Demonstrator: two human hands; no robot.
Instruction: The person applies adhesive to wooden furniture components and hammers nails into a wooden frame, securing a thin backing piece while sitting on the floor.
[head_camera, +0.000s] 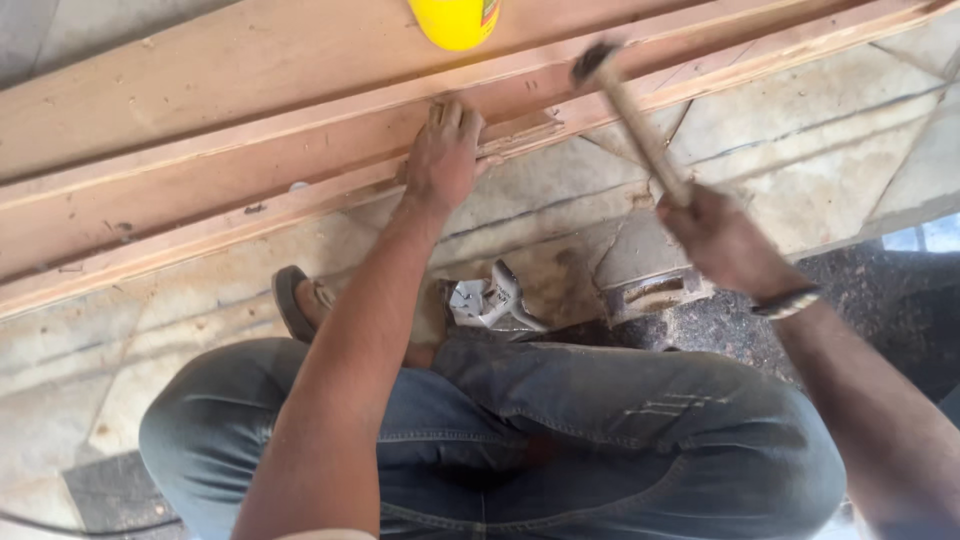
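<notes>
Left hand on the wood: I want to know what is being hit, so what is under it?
The left hand presses flat on a long wooden frame, beside a notch. The right hand holds a hammer. Anything under the palm is hidden.

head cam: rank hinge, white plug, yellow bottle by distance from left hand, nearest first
1. Hinge: beside the left hand, on the wooden frame.
2. Yellow bottle: above, at the top edge.
3. White plug: below, on the floor by the knee; not far behind the bottle.
</notes>
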